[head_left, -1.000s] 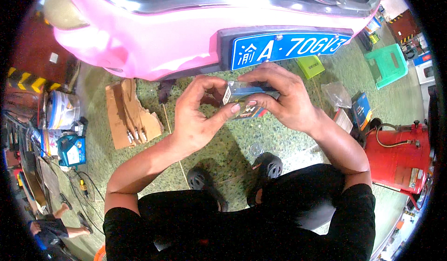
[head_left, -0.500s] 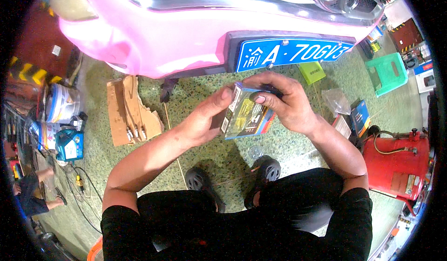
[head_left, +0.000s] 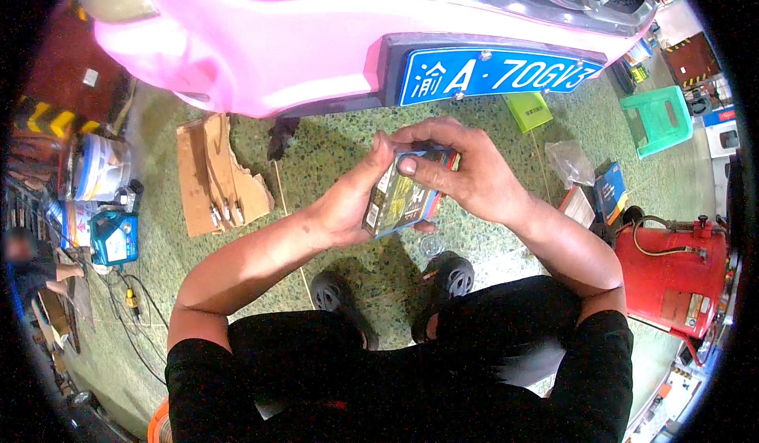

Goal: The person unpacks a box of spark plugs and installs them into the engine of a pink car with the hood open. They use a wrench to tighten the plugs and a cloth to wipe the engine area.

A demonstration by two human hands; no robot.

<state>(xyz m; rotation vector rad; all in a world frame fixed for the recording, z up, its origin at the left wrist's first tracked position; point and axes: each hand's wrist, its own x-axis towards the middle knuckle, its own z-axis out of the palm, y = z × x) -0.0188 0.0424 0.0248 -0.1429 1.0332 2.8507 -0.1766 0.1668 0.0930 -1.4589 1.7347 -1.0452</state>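
Between my hands is a small dark printed box (head_left: pixel 399 198) with yellowish panels and blue and red edges. My left hand (head_left: pixel 353 190) is closed round its left side, with fingertips showing below the lower edge. My right hand (head_left: pixel 466 166) grips the upper right part, its thumb pressed on the front face and its fingers bent over the top. The top end of the box is partly hidden by my right hand. In front of my hands stands a pink car bumper (head_left: pixel 308 56) with a blue licence plate (head_left: pixel 506 78).
A torn cardboard piece (head_left: pixel 198 158) on the speckled floor holds three slim metal-tipped parts (head_left: pixel 227 211). Rightward are a yellow-green box (head_left: pixel 528 113), plastic bag (head_left: pixel 568 162), green stool (head_left: pixel 658 123) and red tank (head_left: pixel 672 273). Leftward are a teal jug (head_left: pixel 115 236), cables, and another person (head_left: pixel 39 273).
The box has shifted slightly left and tilted in my hands. My left fingertips now show beneath it, and my right thumb has slid left. At far left, the other person has moved upward in view.
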